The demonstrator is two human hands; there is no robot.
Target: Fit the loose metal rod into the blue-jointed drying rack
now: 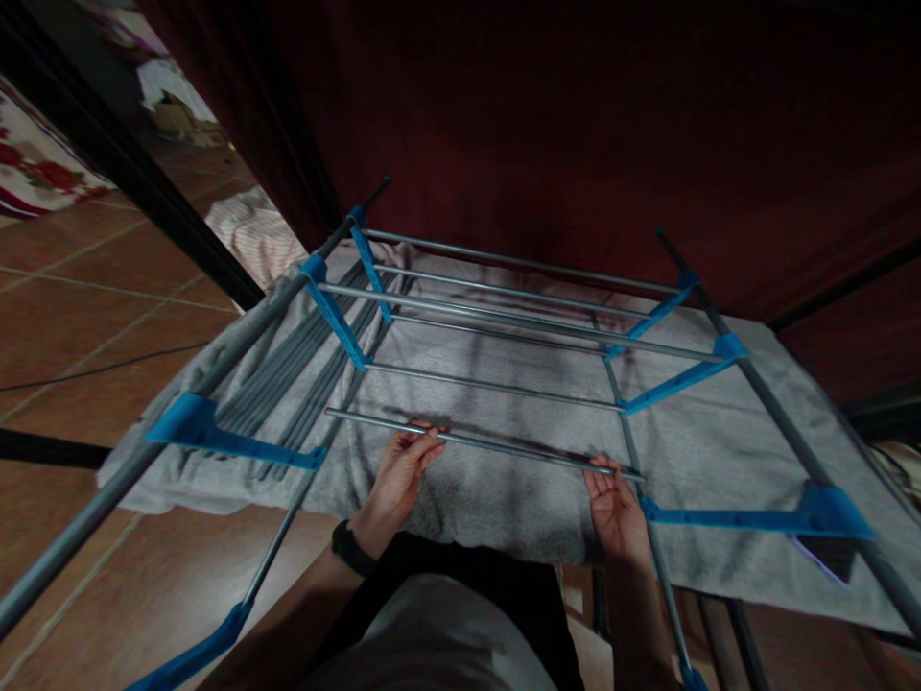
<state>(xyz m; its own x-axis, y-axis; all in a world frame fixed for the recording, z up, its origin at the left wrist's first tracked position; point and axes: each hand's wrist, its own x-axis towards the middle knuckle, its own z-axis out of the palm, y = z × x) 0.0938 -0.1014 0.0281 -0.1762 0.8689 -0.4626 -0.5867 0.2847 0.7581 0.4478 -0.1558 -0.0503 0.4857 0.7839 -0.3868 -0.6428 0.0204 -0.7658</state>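
Observation:
A thin grey metal rod [504,445] lies level between my two hands, over a grey towel [467,499]. My left hand [399,475] pinches it near its left end, fingers closed on it. My right hand [615,504] grips it near the right end, close to a blue plastic connector [720,518] of the rack frame [518,321]. Several other rods are fixed across the frame between blue connectors [335,312]. A black band [350,547] is on my left wrist.
A bundle of loose grey rods [302,374] lies on the towel at the left. Long grey side poles [216,365] run toward me on both sides. A dark red curtain [576,125] hangs behind. Brown tiled floor [86,317] spreads to the left.

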